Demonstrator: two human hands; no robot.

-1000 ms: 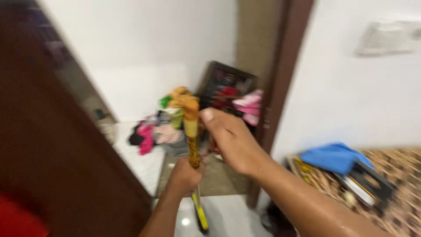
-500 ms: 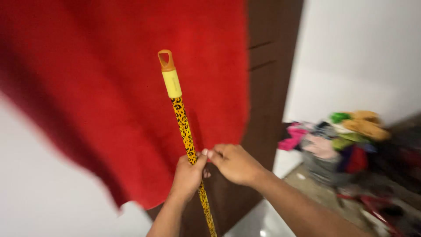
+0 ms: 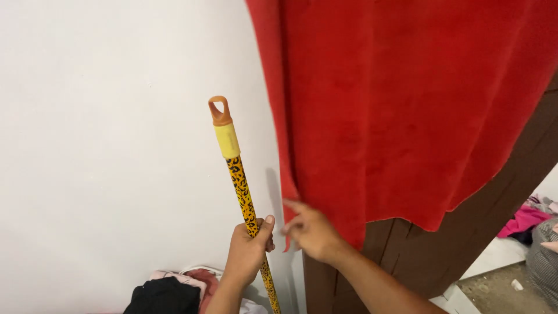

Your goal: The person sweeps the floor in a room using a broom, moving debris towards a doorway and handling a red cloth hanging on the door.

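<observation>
Two hands were in the head view, and I watched both closely. Left hand (image 3: 247, 251) was clenched around the broom handle (image 3: 243, 195), a yellow stick with black leopard spots, thumb pressed up along its right side. That handle stood nearly upright, leaning a touch to the left, in front of the white wall (image 3: 110, 145); its plain yellow sleeve (image 3: 227, 141) and orange hanging loop (image 3: 219, 110) sat at the top, well above the fist, and the lower end ran out of frame below. Right hand (image 3: 312, 231) was just beside the left one, fingers loosely curled, index tip touching the hanging edge of the red towel (image 3: 407, 104); I could not tell whether it pinched the cloth or only brushed it. The towel draped over a dark brown door (image 3: 465, 238). Down low by the wall lay a heap of dark and pink clothes (image 3: 168, 291), and more laundry (image 3: 537, 232) showed at the far right.
</observation>
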